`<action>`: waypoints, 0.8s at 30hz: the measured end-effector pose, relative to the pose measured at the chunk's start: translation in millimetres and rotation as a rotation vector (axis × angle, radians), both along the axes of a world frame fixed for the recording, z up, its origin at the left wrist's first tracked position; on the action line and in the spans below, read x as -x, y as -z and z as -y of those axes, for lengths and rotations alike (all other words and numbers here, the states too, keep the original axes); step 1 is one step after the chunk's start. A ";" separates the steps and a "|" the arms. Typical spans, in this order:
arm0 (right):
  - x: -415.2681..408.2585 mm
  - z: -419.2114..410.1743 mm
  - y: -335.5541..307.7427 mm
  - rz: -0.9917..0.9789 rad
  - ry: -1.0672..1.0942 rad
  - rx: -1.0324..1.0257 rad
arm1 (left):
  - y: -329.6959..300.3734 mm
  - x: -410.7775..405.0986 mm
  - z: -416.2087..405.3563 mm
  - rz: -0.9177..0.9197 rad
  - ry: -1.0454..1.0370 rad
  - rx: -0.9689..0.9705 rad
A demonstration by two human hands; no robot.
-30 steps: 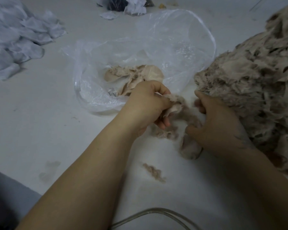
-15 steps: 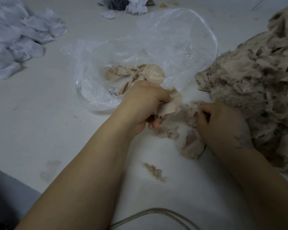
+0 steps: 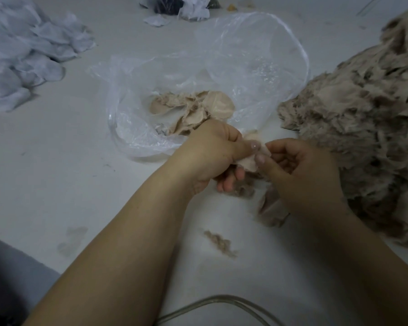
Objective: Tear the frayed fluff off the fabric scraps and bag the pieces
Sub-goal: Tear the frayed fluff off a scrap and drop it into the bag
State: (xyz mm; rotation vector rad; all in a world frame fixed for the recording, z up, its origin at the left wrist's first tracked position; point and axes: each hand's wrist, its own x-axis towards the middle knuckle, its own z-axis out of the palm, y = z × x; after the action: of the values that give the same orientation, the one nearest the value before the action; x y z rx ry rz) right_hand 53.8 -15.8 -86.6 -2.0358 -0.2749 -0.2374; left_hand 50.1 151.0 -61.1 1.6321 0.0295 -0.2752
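My left hand (image 3: pixel 212 154) grips a small beige fabric scrap (image 3: pixel 250 161) in front of the bag's mouth. My right hand (image 3: pixel 299 175) pinches the same scrap's right edge between thumb and fingers. A clear plastic bag (image 3: pixel 222 67) lies open behind the hands, with several beige pieces (image 3: pixel 198 109) inside. A big pile of frayed brown-beige scraps (image 3: pixel 363 118) fills the right side. Torn fluff (image 3: pixel 243 190) lies under my hands, and another scrap (image 3: pixel 269 208) lies partly hidden under my right wrist.
A small tuft of fluff (image 3: pixel 219 242) lies on the white table near me. A heap of pale blue-white scraps (image 3: pixel 21 50) sits at the far left. Dark and white bits (image 3: pixel 181 5) lie at the back. A clear cable (image 3: pixel 212 302) curves along the near edge.
My right hand lifted from the table beside the pile and came left to the scrap in my left hand. Both hands now hold that scrap together.
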 end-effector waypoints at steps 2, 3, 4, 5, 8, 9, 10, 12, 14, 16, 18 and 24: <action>-2.6 2.5 -0.9 -0.044 0.011 -0.103 | -0.2 -0.2 -0.1 -0.003 -0.008 0.012; -3.9 4.4 -1.8 -0.066 0.021 -0.143 | 0.1 -0.4 0.0 -0.002 -0.019 0.023; -4.9 6.2 -1.7 -0.072 0.033 -0.152 | 0.3 -0.6 0.3 0.000 -0.032 0.033; -6.4 7.8 -0.9 -0.076 0.053 -0.142 | 0.5 -0.8 0.5 0.005 -0.045 0.038; -7.0 8.9 0.5 -0.091 0.066 -0.150 | 0.4 -1.6 0.1 0.034 -0.070 0.045; -6.1 7.3 0.1 -0.103 0.043 -0.154 | 0.2 -1.6 0.0 0.041 -0.069 0.045; -4.3 4.8 -0.8 -0.129 0.008 -0.167 | 0.2 -1.5 0.2 0.045 -0.063 0.046; -1.9 1.1 0.4 -0.186 -0.081 -0.237 | 0.3 -0.7 0.6 0.043 -0.044 0.047; -1.8 1.5 -0.2 -0.206 -0.111 -0.325 | 0.4 -0.7 0.7 0.037 -0.047 0.050; -5.0 5.9 -1.1 -0.197 -0.115 -0.351 | 1.4 -1.2 1.1 0.044 -0.067 0.058; -5.4 8.3 -2.4 -0.213 -0.184 -0.288 | 2.8 -1.5 1.9 0.053 -0.087 0.064; -3.4 8.1 -3.0 -0.164 -0.275 -0.002 | 4.0 -5.0 -4.1 0.092 -0.156 0.082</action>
State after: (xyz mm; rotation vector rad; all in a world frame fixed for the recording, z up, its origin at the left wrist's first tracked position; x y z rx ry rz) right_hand 57.2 -23.9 -83.6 -1.9751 -0.4462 0.0995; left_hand 55.1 155.2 -65.1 1.5495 0.0747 -0.0803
